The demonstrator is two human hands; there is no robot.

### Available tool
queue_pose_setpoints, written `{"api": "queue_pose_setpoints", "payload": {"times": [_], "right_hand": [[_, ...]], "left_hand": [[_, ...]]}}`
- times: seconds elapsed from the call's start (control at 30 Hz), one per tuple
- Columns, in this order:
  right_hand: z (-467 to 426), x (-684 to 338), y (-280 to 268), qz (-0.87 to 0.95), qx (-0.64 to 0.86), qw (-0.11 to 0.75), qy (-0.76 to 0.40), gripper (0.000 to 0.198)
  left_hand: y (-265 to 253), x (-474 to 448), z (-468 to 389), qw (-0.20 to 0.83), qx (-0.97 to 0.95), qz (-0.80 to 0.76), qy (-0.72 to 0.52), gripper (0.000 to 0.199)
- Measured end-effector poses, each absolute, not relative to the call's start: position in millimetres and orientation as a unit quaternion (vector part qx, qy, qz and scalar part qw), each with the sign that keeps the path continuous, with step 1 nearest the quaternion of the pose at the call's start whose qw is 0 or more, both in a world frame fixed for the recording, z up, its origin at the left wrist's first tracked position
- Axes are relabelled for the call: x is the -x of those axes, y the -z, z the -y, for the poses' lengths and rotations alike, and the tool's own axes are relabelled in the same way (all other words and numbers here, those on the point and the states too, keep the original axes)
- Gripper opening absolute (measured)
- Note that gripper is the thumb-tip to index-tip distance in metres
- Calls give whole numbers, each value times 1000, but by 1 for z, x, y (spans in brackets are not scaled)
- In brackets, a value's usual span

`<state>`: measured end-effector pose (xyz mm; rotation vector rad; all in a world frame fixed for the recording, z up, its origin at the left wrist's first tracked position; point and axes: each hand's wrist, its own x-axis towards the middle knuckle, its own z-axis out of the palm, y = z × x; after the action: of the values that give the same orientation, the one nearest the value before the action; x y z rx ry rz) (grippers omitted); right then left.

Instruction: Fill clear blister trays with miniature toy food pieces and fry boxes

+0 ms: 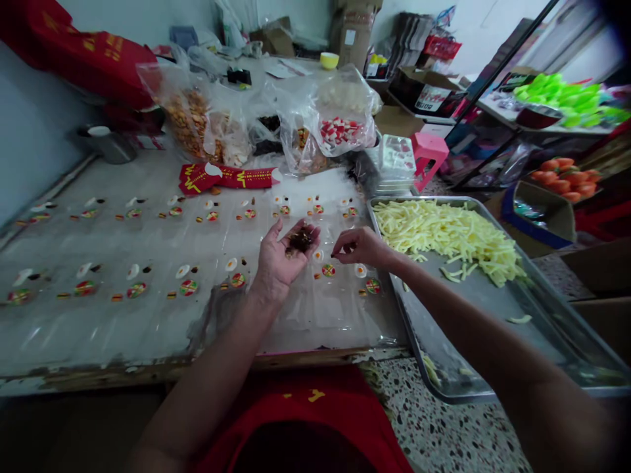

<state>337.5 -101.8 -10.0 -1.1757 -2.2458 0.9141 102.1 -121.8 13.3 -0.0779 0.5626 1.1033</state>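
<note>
My left hand (276, 263) is palm up over the table, cupping a small heap of dark brown pieces (298, 240), too small to name. To its right, my right hand (363, 246) pinches one small dark piece (333, 255) between thumb and fingertips, just above the sheeting. Clear plastic sheeting under both hands carries rows of repeated little groups. Each group has a fried-egg shape (360, 270), a pizza-like disc (328, 270) and a tiny burger shape (362, 292). Many groups on the left also include a dark piece (146, 269).
A metal tray (409, 328) of pale yellow strips (448, 233) sits at the right. Clear bags, one of red-and-white pieces (340, 131), line the table's back. A red printed sleeve cover (229, 177) lies before them. Behind the tray is a pink stool (428, 154).
</note>
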Motion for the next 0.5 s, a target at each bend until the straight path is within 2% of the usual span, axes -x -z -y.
{"api": "queue_pose_setpoints", "payload": {"times": [0.17,0.33,0.5], "right_hand": [[84,-331,18,875,376,166,-254,18],[86,-334,14,891,373,155,-206,26],[105,-318,-14,838,426,262,-220,19]], "left_hand": [[-11,-113,123,818,3,-279,-503,43],[-3,-115,124,819,2,-287,-497,47],[0,-124,121,832,-20,-261,-489,55]]}}
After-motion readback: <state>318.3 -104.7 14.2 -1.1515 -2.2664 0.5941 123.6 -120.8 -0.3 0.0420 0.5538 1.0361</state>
